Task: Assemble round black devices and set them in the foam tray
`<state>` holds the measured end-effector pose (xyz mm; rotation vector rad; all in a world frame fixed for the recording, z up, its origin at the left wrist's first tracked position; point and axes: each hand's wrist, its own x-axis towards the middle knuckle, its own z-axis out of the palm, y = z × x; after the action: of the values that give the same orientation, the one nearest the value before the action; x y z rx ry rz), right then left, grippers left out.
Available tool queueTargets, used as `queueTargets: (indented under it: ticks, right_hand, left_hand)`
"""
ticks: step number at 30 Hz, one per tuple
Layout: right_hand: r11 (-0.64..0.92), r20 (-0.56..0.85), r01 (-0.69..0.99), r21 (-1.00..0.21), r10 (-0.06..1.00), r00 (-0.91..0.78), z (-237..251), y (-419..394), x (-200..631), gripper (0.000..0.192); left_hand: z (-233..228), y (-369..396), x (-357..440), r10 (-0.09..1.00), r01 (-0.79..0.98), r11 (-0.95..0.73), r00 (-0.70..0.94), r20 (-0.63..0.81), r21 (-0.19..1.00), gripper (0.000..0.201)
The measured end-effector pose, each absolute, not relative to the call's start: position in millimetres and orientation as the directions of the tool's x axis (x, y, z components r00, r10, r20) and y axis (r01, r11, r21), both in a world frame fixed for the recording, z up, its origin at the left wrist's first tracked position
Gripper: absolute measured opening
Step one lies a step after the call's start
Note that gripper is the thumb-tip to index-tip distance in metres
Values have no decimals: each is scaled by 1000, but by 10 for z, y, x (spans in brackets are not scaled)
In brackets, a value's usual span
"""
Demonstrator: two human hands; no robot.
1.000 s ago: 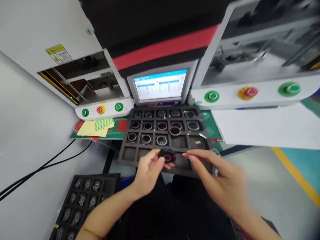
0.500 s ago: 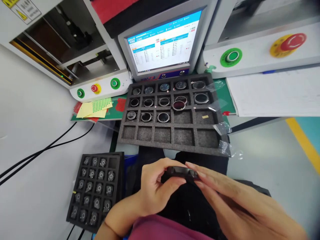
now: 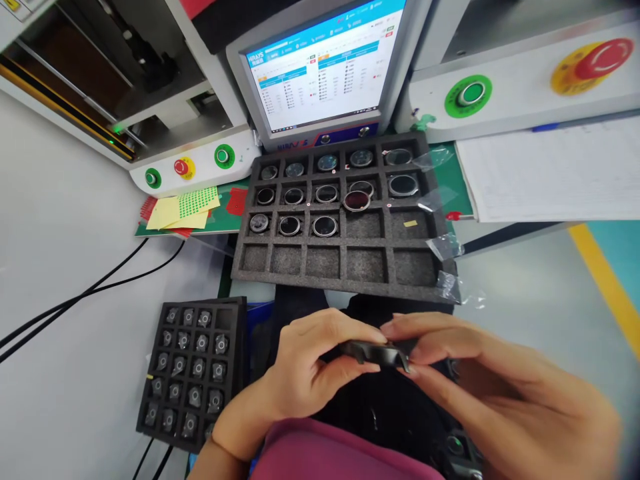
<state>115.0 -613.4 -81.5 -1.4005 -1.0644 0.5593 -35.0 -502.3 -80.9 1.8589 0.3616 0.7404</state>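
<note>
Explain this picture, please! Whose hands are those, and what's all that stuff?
This comes from a head-worn camera, looking forward and down. The wearer's bare left hand grips a thin, dark, smooth piece, and the right hand touches its other end. In front sits a black, foam-like tray with square compartments; some hold dark, round discs with shiny rims. Behind it, a bright, grey-framed screen stands between two white machines with round green and red buttons. At lower left, another black tray holds small dark pieces.

Dark, slim watch case (image 3: 383, 354) with projecting lugs; it sits edge-on to the viewer, between left hand (image 3: 313, 360) and right hand (image 3: 510, 387).
</note>
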Motion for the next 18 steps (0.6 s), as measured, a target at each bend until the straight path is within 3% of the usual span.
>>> queueTargets:
  ticks: [11, 18]
  right_hand:
    - [260, 307, 162, -952, 807, 505, -925, -6139, 1091, 11]
    - [263, 377, 297, -918, 813, 444, -921, -6123, 1181, 10]
  left_hand:
    - [-853, -5028, -313, 537, -138, -397, 767, 351, 908, 18]
    - [-844, -5002, -293, 521, -135, -395, 782, 343, 909, 18]
